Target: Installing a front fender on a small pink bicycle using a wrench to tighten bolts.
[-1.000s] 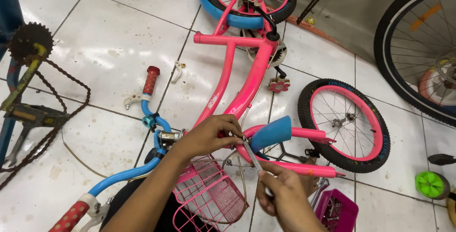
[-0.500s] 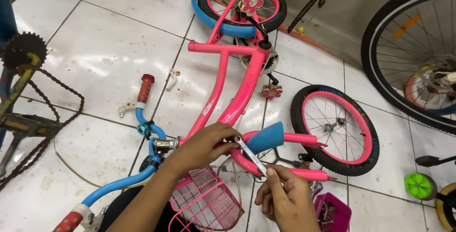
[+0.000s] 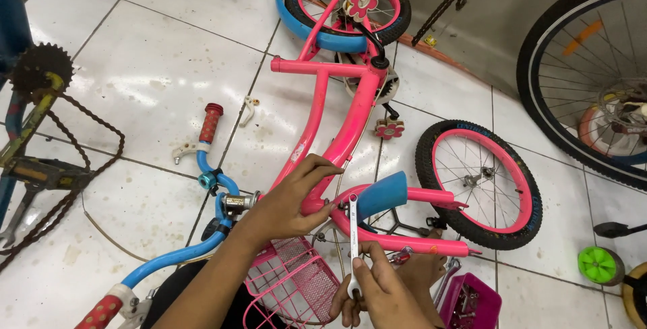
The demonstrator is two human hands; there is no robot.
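A small pink bicycle [image 3: 337,133] lies on its side on the white tiled floor. My left hand [image 3: 290,201] grips the frame near the head tube, just above the pink wire basket [image 3: 296,288]. My right hand [image 3: 377,292] holds a silver spanner [image 3: 353,228] upright, its upper end at the fork by the blue mudguard [image 3: 381,194]. The front wheel [image 3: 478,181] with its pink rim lies to the right. Blue handlebars [image 3: 202,234] with red grips stretch out to the left.
A rusty chain and sprocket [image 3: 40,100] on another frame lie at the left. A large black bicycle wheel [image 3: 579,73] stands at the upper right. A green training wheel [image 3: 598,265] and a magenta box of parts [image 3: 472,302] sit at the lower right.
The view has shifted slightly. My right hand has swung the spanner from a slant to nearly upright at the fork, while my left hand keeps its grip on the frame.
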